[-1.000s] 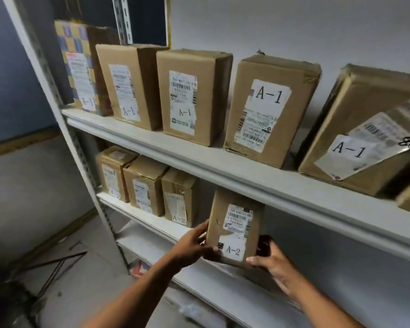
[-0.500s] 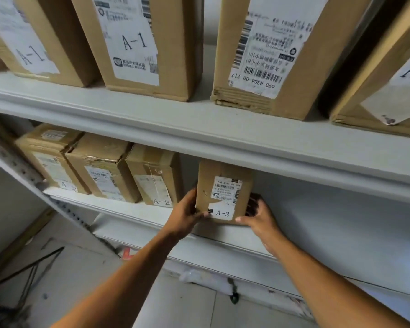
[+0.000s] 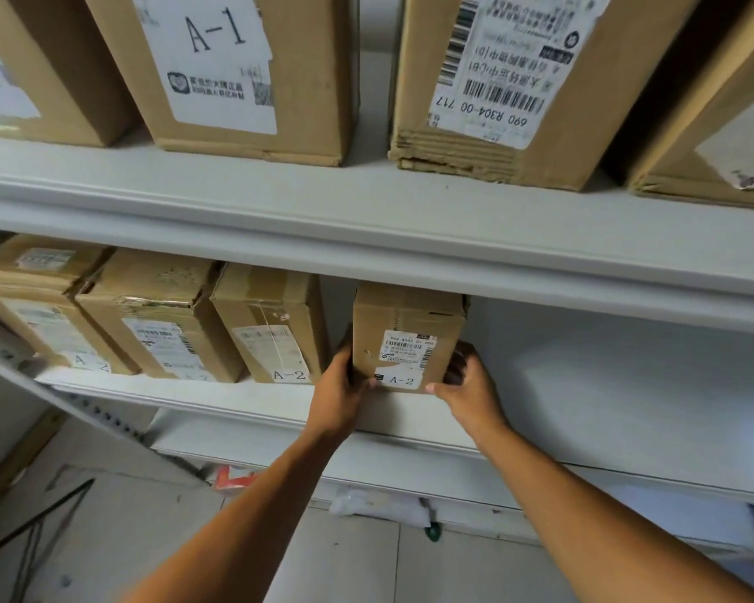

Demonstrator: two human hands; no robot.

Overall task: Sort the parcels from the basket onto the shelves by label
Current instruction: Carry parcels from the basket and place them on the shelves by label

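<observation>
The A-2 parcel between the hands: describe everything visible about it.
The A-2 parcel is a small brown cardboard box standing upright on the lower shelf, apart from the three A-2 boxes to its left. Its front carries a white barcode label and a white tag printed A-2. The left hand holds its left side and the right hand its right, thumbs at the bottom front edge.

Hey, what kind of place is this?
Probably a parcel storeroom or small depot: grey metal shelves, rows of cardboard boxes with shipping labels, and codes like A-1 and A-2 marked on them.
</observation>
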